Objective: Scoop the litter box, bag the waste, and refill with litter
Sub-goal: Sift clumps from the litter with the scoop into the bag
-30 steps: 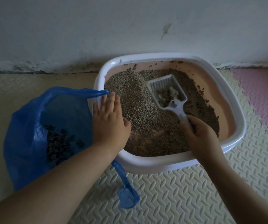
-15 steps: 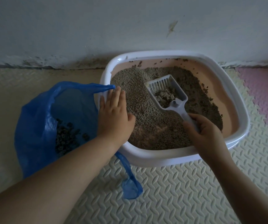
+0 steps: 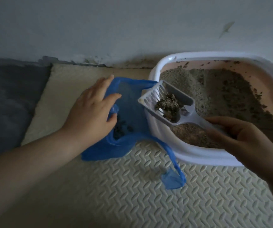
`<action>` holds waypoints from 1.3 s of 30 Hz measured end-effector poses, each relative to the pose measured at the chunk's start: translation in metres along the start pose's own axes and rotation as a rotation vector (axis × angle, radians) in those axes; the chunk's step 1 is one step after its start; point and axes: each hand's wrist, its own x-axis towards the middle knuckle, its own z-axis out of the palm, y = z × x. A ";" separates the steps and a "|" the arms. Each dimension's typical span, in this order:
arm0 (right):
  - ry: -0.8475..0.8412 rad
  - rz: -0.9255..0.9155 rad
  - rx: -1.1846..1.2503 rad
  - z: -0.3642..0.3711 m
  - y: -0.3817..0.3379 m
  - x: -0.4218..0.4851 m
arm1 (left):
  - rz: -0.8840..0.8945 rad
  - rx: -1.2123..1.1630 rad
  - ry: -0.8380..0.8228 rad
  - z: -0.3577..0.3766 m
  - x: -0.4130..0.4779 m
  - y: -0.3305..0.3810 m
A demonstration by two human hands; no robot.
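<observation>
Once you lifted the scoop (image 3: 178, 96) from the litter (image 3: 223, 89), your right hand (image 3: 241, 135), gripping its handle, swung the clump (image 3: 168, 104) left over the litter box (image 3: 198, 155) rim toward the blue bag (image 3: 130, 99) at mid-frame; your left hand (image 3: 89, 111) had left the rim and lay fingers spread on the bag's left edge, so tipping looked next

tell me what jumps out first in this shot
The white slotted plastic scoop, loaded with a grey litter clump, hangs over the left rim of the white plastic litter box, held by the right hand. Left of it, the blue plastic bag lies open under the left hand, dark waste inside.
</observation>
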 end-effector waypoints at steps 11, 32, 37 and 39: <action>-0.212 -0.133 -0.194 0.044 -0.026 0.036 | -0.214 -0.131 -0.160 -0.006 -0.014 -0.017; 0.026 -0.591 -0.893 0.114 -0.036 0.058 | -0.254 -0.292 -0.116 -0.004 -0.025 -0.029; 0.005 -0.510 -0.730 0.107 -0.036 0.055 | -0.250 -0.296 -0.117 -0.003 -0.020 -0.026; -0.007 -0.483 -0.704 0.103 -0.034 0.052 | -0.246 -0.302 -0.113 -0.003 -0.019 -0.023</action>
